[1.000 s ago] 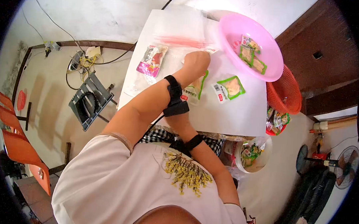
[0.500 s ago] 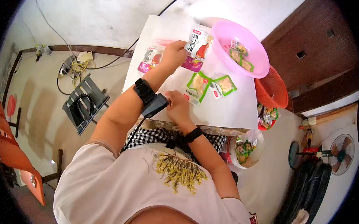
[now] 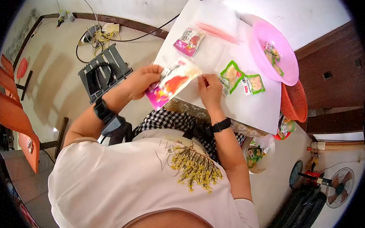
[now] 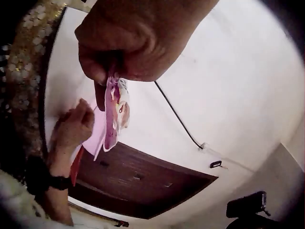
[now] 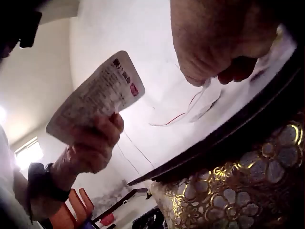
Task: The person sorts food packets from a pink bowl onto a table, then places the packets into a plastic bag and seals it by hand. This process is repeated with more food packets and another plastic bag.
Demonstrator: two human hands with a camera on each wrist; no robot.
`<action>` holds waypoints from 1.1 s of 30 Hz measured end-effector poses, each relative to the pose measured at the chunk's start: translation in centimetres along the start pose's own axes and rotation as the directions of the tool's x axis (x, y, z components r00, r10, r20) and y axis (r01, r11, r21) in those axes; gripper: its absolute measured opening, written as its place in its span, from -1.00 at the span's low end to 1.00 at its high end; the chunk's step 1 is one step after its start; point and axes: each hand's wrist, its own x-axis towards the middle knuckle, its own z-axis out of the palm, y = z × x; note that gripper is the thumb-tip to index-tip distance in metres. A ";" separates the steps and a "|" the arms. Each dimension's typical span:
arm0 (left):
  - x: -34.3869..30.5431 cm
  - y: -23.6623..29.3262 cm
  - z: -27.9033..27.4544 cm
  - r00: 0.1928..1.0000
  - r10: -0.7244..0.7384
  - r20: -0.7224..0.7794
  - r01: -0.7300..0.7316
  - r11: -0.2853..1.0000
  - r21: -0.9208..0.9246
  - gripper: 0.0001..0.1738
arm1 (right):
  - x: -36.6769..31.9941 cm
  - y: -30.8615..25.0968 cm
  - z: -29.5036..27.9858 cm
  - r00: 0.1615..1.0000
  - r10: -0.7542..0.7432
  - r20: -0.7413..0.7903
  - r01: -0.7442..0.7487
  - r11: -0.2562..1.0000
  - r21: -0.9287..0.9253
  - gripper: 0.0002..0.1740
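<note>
My left hand (image 3: 141, 83) grips the edge of a purple-and-white printed food pouch (image 3: 173, 87), held up at the table's near left side. Its printed back faces the right wrist view. My right hand (image 3: 210, 90) is low over the near edge of the white table (image 3: 248, 110), fingers curled together. In the right wrist view that hand pinches a thin clear plastic bag (image 5: 190, 110) with a red line along it. A similar purple pouch (image 3: 189, 41) lies farther back on the table. Two green-edged food packets (image 3: 232, 75) lie right of my right hand.
Clear bags with red edges (image 3: 218, 33) lie at the table's back. A pink basin (image 3: 271, 34) with packets stands on the right, beside a red basket (image 3: 295, 103). Below the near right corner is a white bucket (image 3: 271, 156) with packets. A dark stool (image 3: 105, 72) stands left.
My left hand first reached across the table, then lifted the purple pouch, and has brought it leftward and nearer my body. My right hand has shifted along the table's near side.
</note>
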 end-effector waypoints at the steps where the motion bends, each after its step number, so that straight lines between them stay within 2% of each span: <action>1: -0.8 -0.5 -0.2 1.000 -0.011 -0.001 0.011 1.000 0.005 -0.77 | 0.2 -0.5 -0.1 1.000 -0.016 -0.005 0.016 1.000 0.012 -0.89; 4: -1.8 -1.7 -0.5 1.000 -0.015 -0.021 0.016 0.999 0.038 -0.79 | 0.4 -2.0 -0.8 0.999 -0.038 -0.017 0.038 0.999 0.025 -0.94; 7: -1.0 -1.5 -0.7 0.993 0.046 -0.110 -0.004 0.935 0.353 -0.81 | 0.4 -2.8 -0.9 1.000 -0.027 -0.009 0.027 0.998 0.048 -0.94; 8: -0.8 -1.7 -0.4 0.988 0.127 -0.084 -0.087 0.923 0.376 -0.79 | 0.4 -2.9 -0.9 1.000 -0.024 -0.005 0.024 0.998 0.053 -0.94; 11: 0.0 -2.0 0.0 0.978 0.164 -0.125 -0.086 0.874 0.479 -0.78 | 0.3 -2.8 -1.0 0.999 -0.050 0.013 0.049 0.999 0.010 -0.94; 14: 0.5 -1.6 -0.2 0.993 0.047 -0.107 0.010 0.878 0.479 -0.75 | 0.1 -2.8 -0.7 1.000 -0.005 -0.020 0.006 0.998 0.069 -0.93; 17: 1.8 -2.1 -0.1 0.993 0.085 -0.085 -0.035 0.883 0.469 -0.73 | -0.1 -3.1 -0.6 0.998 -0.044 -0.048 0.046 0.997 0.055 -0.93; 20: 2.8 -2.4 0.7 0.992 0.103 -0.073 -0.077 0.951 0.298 -0.69 | 0.2 -3.2 -0.6 0.997 -0.046 -0.055 0.050 0.996 0.074 -0.92; 23: 2.0 -1.3 0.9 1.000 0.012 -0.028 -0.005 0.971 0.239 -0.67 | 0.6 -2.9 -0.7 0.997 0.007 -0.074 -0.001 0.997 0.078 -0.90; 29: 0.1 -2.0 0.5 0.983 -0.053 0.175 0.064 0.996 -0.056 -0.41 | 0.8 -2.3 -0.9 0.996 0.040 -0.078 -0.035 0.997 0.064 -0.85; 30: -0.2 -1.9 0.5 0.980 -0.062 0.189 0.073 0.996 -0.054 -0.33 | 0.8 -2.3 -0.9 0.996 0.037 -0.078 -0.032 0.997 0.066 -0.84; 33: -1.0 -1.6 1.3 0.979 -0.057 0.196 0.069 0.996 -0.057 -0.32 | 0.9 -2.3 -1.0 0.996 0.023 -0.081 -0.018 0.998 0.059 -0.83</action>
